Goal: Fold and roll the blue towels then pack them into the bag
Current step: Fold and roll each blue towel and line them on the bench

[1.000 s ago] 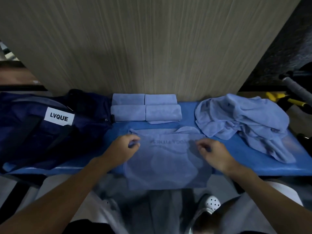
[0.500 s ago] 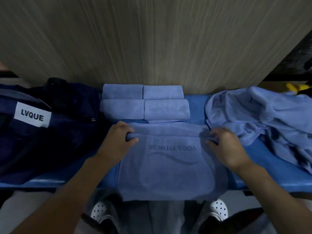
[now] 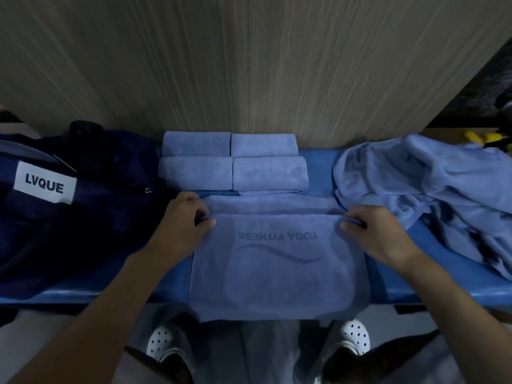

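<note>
**Towel pinched at both corners of its fold**

The towel lies flat on the blue bench, its near end hanging over the front edge and its "YOGA FITNESS" lettering upside down. The left hand pinches the folded edge's left corner and the right hand pinches its right corner. Just behind, four rolled towels sit in two rows against the wall. The dark bag with its LVQUE label lies to the left. A loose towel heap lies to the right.
</note>
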